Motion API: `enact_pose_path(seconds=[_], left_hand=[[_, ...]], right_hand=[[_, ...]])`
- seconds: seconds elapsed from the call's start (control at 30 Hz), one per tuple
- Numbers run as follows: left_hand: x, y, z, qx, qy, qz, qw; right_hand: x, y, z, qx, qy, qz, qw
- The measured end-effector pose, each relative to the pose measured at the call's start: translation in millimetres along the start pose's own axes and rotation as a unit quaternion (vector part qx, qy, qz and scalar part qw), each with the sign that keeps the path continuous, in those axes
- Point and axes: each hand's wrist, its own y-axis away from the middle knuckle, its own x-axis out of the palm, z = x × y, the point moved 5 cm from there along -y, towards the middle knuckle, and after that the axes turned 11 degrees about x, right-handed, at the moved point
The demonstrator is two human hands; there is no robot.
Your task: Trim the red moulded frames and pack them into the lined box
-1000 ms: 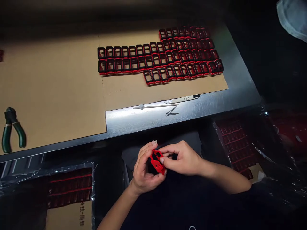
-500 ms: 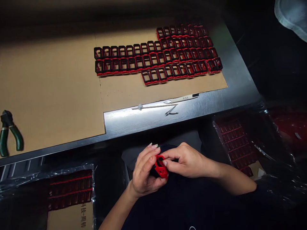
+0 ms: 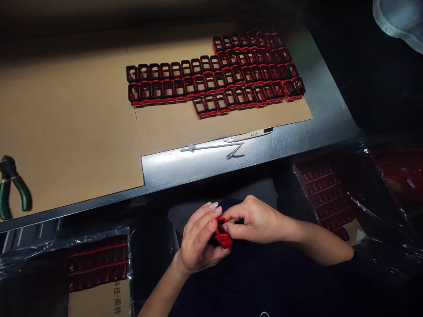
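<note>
Low over my lap, a red and black plastic frame (image 3: 224, 239) is held in my left hand (image 3: 199, 240), whose fingers wrap round its far side and whose thumb supports it underneath. My right hand (image 3: 254, 221) comes in from the right, with thumb and forefinger pinched together at the frame's opening. Whether those fingertips grip the rim or something small inside cannot be seen. Several rows of similar frames (image 3: 178, 90) stand on the cardboard sheet (image 3: 72, 119) on the table beyond my hands.
On the metal table edge (image 3: 194, 169) lie a craft knife (image 3: 253, 134), a thin stick (image 3: 211, 146) and tweezers (image 3: 235, 152). Green-handled cutters (image 3: 15, 189) rest at the left. Plastic-lined bins with more frames stand lower left (image 3: 99, 259) and lower right (image 3: 324, 193).
The frame has tilted slightly in my left hand, and my right fingertips have shifted a little at its opening. The whole view has moved slightly.
</note>
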Motion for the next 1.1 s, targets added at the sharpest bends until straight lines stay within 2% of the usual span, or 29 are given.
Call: enact_pose_path(seconds=[0.23,0.5,0.87,1.1], left_hand=[[-0.6,-2.3,-1.5,-0.004,0.000,0.015,1.000],[0.2,-3.8,-2.3,0.014,-0.009,0.008,1.000],[-2.1,-5.7,-5.2,0.003,-0.013,0.018,1.000],[-3.3,-5.3,-6.3,0.016,-0.015,0.016,1.000]], right_hand=[[-6.5,4.5,3.0,-0.014,0.028,0.045,0.998],[-1.6,0.9,1.2,-0.001,0.015,0.002,1.000],[-7.0,5.4,2.7,-0.004,-0.016,0.090,0.996],[-0.4,2.4,2.0,0.018,0.004,0.023,1.000]])
